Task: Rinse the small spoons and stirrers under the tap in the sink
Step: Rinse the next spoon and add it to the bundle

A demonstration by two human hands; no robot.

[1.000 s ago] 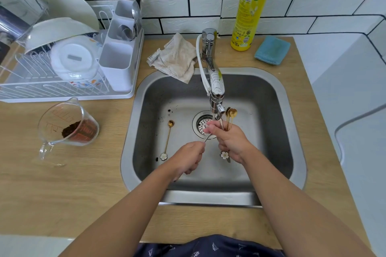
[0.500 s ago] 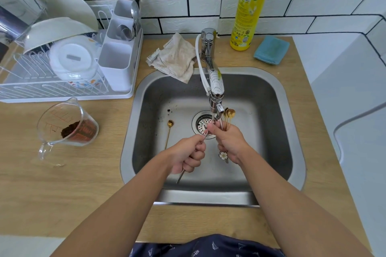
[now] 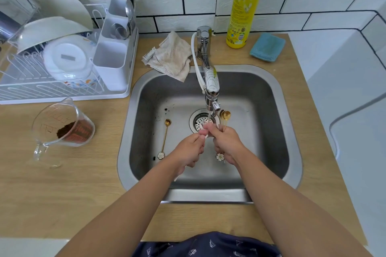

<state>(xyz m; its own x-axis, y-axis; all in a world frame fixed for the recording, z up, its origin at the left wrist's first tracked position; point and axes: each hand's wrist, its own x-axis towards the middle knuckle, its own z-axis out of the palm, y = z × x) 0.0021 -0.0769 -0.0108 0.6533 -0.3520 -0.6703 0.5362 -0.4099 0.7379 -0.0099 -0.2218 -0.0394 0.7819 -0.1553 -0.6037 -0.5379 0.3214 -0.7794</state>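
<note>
Water runs from the chrome tap [image 3: 211,98] into the steel sink [image 3: 277,98]. My right hand [image 3: 226,142] grips a bunch of small gold spoons [image 3: 225,115]; their bowls stick up beside the spout and a white flower end [image 3: 220,156] hangs below my palm. My left hand [image 3: 191,149] holds a thin pale stirrer [image 3: 176,177] slanting up into the stream, where my right fingertips meet it. Another gold spoon with a flower end [image 3: 164,139] lies on the sink floor at the left.
A white dish rack [image 3: 62,64] with bowls and a cutlery holder stands left. A glass measuring cup with brown grounds [image 3: 62,129] sits on the wooden counter. A crumpled cloth [image 3: 171,56], yellow dish soap bottle [image 3: 246,4] and blue sponge [image 3: 267,47] lie behind the sink.
My left hand has slid up along the stirrer toward the stream, closer to my right hand. The right hand and its spoons have stayed under the spout.
</note>
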